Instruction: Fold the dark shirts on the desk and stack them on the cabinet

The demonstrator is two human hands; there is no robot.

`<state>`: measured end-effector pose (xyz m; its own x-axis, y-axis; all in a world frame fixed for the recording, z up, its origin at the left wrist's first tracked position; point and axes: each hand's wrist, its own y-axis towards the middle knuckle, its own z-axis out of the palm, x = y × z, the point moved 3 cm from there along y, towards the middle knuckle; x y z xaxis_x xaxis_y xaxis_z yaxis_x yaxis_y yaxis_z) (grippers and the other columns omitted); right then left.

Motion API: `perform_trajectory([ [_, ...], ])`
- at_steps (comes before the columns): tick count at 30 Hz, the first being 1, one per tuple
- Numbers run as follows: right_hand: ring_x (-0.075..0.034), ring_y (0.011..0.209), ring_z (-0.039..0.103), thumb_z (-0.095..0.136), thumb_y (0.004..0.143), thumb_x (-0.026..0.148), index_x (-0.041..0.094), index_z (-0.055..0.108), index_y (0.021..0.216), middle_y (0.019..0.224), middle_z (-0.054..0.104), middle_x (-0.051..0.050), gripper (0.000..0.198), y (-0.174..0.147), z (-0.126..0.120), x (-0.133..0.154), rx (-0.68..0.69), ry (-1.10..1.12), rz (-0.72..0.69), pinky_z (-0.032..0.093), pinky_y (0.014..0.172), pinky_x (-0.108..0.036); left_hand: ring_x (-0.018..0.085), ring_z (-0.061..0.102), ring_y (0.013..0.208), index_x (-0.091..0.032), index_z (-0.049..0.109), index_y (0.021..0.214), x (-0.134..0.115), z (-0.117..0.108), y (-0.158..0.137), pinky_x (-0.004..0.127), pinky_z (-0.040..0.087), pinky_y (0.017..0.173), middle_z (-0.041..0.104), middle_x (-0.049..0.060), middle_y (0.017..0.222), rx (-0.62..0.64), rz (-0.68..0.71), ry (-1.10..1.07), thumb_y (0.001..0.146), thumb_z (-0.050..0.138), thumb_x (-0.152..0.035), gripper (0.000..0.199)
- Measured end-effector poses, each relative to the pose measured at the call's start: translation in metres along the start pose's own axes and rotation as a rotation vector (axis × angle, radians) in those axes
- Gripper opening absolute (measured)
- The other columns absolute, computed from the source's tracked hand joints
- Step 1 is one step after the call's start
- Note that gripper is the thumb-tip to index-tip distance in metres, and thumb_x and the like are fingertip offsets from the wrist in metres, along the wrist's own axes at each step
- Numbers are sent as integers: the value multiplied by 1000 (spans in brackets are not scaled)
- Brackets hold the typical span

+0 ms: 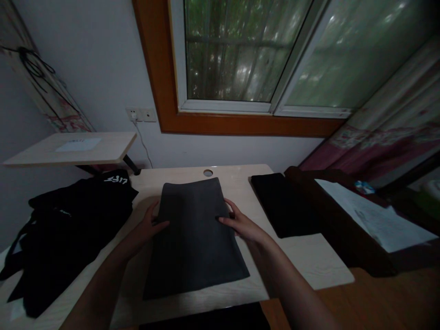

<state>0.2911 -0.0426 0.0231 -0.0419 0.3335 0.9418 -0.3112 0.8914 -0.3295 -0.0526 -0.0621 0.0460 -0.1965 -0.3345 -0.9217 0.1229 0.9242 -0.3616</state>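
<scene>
A dark grey rectangular sheet [197, 238], flat and smooth, is held a little above the pale wooden desk [237, 172]. Whether it is a board or stiff folded material I cannot tell. My left hand [153, 222] grips its left edge, thumb on top and fingers behind. On the opposite edge, my right hand [240, 222] holds it the same way, its thumb lying on the upper face. To the right rests a black folded cloth bundle [283, 204], apart from my right hand. Left of my left hand lies a loose heap of black clothing [75, 224] with white lettering.
A raised wooden shelf [113, 146] with a paper label stands over the back left. Beyond the desk's right side is a dark brown covered surface [347, 233] bearing a white sheet [374, 215]. A cable [146, 146] hangs from the wall socket [140, 114] below the window.
</scene>
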Motion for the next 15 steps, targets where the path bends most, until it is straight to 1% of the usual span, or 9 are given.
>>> perform_trajectory([
  [1,-17,70,68,79,78,41,33,22,157,114,71,-7,98,1,0,0,-1,16,-9,50,51,-24,32,72,110,-26,8,161,0,2,0,46,61,89,67,17,133,11,-7,-12,81,73,-51,106],
  [3,-20,82,71,81,74,38,30,27,155,116,72,-7,99,3,0,1,12,64,-56,57,64,-30,32,68,120,-26,11,162,1,5,2,46,60,95,58,18,146,0,6,-1,80,75,-51,108],
  [5,-23,96,71,82,72,35,30,32,153,117,72,-6,96,4,-3,0,32,100,-98,59,79,-36,32,60,131,-26,12,162,3,6,4,45,56,102,44,18,158,-39,62,48,78,77,-50,108],
  [6,-23,98,71,81,72,34,29,35,152,115,72,-5,93,5,-5,-1,35,103,-111,58,82,-37,32,55,136,-26,13,162,5,6,6,44,54,106,38,18,162,-56,101,72,77,77,-49,109],
  [7,-22,96,70,81,72,34,29,39,150,112,72,-4,89,5,-7,-3,29,94,-118,57,81,-35,32,51,140,-26,14,162,7,6,8,44,51,109,33,17,165,-70,141,85,77,78,-48,109],
  [9,-18,82,68,79,73,33,27,48,146,103,71,-2,80,4,-13,-6,-4,58,-116,54,69,-28,33,48,142,-26,15,162,10,5,11,44,50,111,30,16,166,-90,191,74,75,79,-47,110],
  [12,-7,54,50,79,72,32,25,57,140,88,66,2,72,5,-18,-11,-26,6,-69,34,45,-19,33,59,132,-28,11,163,15,4,14,45,56,102,42,17,160,-77,127,6,76,79,-47,112],
  [14,-4,48,38,79,72,33,25,60,138,85,63,3,69,8,-20,-13,-19,-9,-39,22,40,-18,33,63,127,-29,11,162,14,4,15,45,59,98,45,18,158,-60,80,-32,78,79,-47,110],
  [15,-4,46,35,79,72,34,25,61,137,84,63,3,68,10,-20,-13,-16,-12,-25,19,39,-19,33,61,129,-28,14,162,12,4,16,44,58,100,43,18,159,-57,80,-42,77,79,-46,109],
])
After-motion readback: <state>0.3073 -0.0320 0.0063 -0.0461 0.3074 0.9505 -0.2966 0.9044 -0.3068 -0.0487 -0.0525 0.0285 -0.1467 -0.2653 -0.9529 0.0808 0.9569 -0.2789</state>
